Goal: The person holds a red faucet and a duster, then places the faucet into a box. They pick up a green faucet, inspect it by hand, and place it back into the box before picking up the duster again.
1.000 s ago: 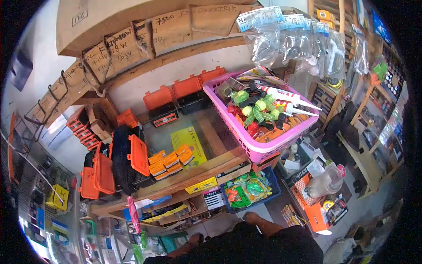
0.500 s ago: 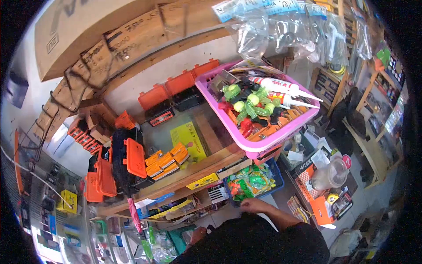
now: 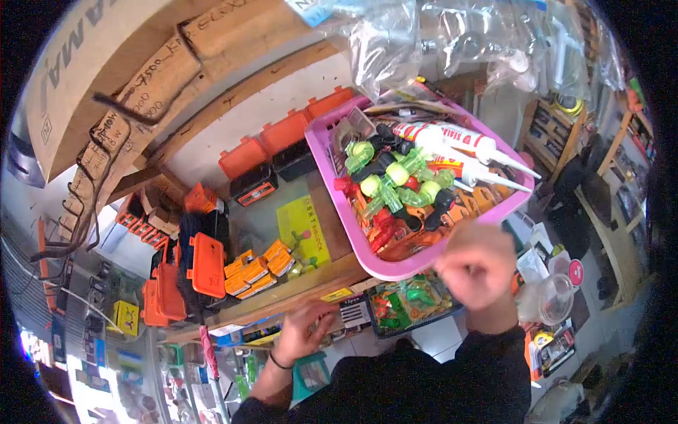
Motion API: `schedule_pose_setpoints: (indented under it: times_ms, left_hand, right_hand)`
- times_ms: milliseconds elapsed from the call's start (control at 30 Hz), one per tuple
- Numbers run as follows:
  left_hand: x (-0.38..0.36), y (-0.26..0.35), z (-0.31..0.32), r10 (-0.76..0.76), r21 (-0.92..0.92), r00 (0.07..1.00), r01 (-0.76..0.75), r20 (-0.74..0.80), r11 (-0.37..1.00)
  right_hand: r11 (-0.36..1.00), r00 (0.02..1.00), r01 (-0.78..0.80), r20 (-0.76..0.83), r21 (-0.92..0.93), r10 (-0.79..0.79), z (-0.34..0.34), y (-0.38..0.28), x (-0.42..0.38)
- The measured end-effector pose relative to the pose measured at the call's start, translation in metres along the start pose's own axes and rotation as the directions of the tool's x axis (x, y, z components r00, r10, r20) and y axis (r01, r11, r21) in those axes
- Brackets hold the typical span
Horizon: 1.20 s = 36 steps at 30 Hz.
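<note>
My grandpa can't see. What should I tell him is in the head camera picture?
A person's right hand, blurred, is by the near rim of a pink basket piled with green and red plastic pieces and white tubes. The left hand is lower, beside a wooden counter holding small orange boxes.

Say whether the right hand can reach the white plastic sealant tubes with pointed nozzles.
Probably yes: the right hand is by the pink plastic basket, and the tubes lie atop its contents with nothing visible in the way.
</note>
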<state>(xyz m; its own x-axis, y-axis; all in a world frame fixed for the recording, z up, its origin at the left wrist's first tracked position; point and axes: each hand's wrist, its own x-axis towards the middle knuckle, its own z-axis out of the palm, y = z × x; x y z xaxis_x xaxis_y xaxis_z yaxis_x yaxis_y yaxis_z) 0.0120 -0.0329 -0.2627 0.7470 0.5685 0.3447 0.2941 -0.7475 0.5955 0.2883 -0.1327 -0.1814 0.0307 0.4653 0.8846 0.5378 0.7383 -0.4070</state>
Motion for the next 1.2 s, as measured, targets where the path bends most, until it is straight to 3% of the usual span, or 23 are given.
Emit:
schedule_pose_setpoints:
  times_ms: [33, 100, 133, 167, 233, 267, 333, 367, 433, 567, 633, 767, 900, 967, 1033, 1100, 1167, 1200]
  left_hand:
    - [0.014, 0.009, -0.008, 0.101, 0.02, 0.994, -0.101, 0.035, 0.995]
    - [0.053, 0.035, -0.025, 0.34, 0.096, 0.939, -0.343, 0.055, 0.934]
    - [0.072, 0.042, -0.028, 0.408, 0.098, 0.912, -0.41, 0.04, 0.907]
    - [0.089, 0.049, -0.029, 0.472, 0.101, 0.881, -0.472, 0.032, 0.876]
    - [0.131, 0.07, -0.022, 0.522, 0.144, 0.853, -0.512, -0.033, 0.847]
    - [0.146, 0.07, -0.009, 0.529, 0.147, 0.849, -0.52, -0.025, 0.842]
    - [0.166, 0.064, 0.017, 0.406, 0.222, 0.907, -0.375, -0.112, 0.9]
    - [0.169, 0.065, 0.019, 0.414, 0.221, 0.904, -0.384, -0.107, 0.896]
    - [0.168, 0.067, 0.02, 0.215, 0.205, 0.975, -0.199, -0.058, 0.958]
    - [0.171, 0.066, 0.019, 0.255, 0.256, 0.967, -0.246, -0.002, 0.935]
    - [0.171, 0.068, 0.019, 0.26, 0.231, 0.966, -0.253, 0.0, 0.94]
    - [0.17, 0.065, 0.019, 0.226, 0.161, 0.974, -0.219, -0.031, 0.962]
    - [0.167, 0.058, 0.02, 0.205, 0.118, 0.977, -0.197, -0.055, 0.973]
    - [0.166, 0.056, 0.021, 0.242, 0.101, 0.966, -0.233, -0.09, 0.967]
    - [0.165, 0.053, 0.019, 0.312, 0.092, 0.947, -0.305, -0.078, 0.948]
    - [0.165, 0.052, 0.02, 0.354, 0.099, 0.931, -0.345, -0.092, 0.933]
    - [0.162, 0.053, 0.02, 0.382, 0.131, 0.914, -0.366, -0.132, 0.921]
    - [0.161, 0.054, 0.019, 0.38, 0.101, 0.914, -0.368, -0.142, 0.924]
  right_hand:
    - [0.989, 0.994, 0.045, -0.097, -0.139, -0.059, -0.002, 0.008, 0.007]
    - [0.968, 0.972, -0.007, -0.227, -0.25, -0.052, 0.002, 0.028, 0.014]
    - [0.951, 0.946, -0.231, -0.276, -0.207, 0.17, 0.005, 0.03, 0.015]
    - [0.951, 0.943, -0.235, -0.284, -0.202, 0.173, 0.009, 0.032, 0.013]
    - [0.933, 0.939, -0.129, -0.344, -0.336, 0.005, 0.01, 0.035, 0.01]
    - [0.92, 0.954, -0.168, -0.295, -0.354, 0.061, 0.008, 0.033, 0.011]
    - [0.915, 0.938, -0.211, -0.335, -0.345, 0.09, 0.008, 0.036, 0.013]
    - [0.908, 0.924, -0.248, -0.364, -0.336, 0.118, 0.006, 0.038, 0.014]
    - [0.904, 0.928, -0.266, -0.343, -0.333, 0.147, 0.002, 0.039, 0.011]
    - [0.854, 0.963, -0.261, -0.178, -0.451, 0.2, -0.002, 0.043, 0.012]
    - [0.852, 0.978, -0.19, -0.02, -0.487, 0.207, -0.002, 0.042, 0.015]
    - [0.879, 0.961, -0.16, 0.133, -0.45, 0.243, -0.007, 0.037, 0.022]
    - [0.895, 0.964, -0.125, 0.16, -0.428, 0.211, -0.006, 0.038, 0.021]
    - [0.925, 0.935, -0.215, 0.208, -0.314, 0.288, -0.007, 0.041, 0.02]
    - [0.925, 0.963, -0.157, 0.154, -0.347, 0.222, -0.004, 0.039, 0.018]
    - [0.92, 0.939, -0.303, 0.086, -0.247, 0.332, 0.0, 0.034, 0.017]
    - [0.918, 0.951, -0.299, -0.006, -0.261, 0.308, 0.007, 0.028, 0.016]
    - [0.869, 0.925, -0.38, -0.142, -0.317, 0.352, 0.011, 0.026, 0.016]
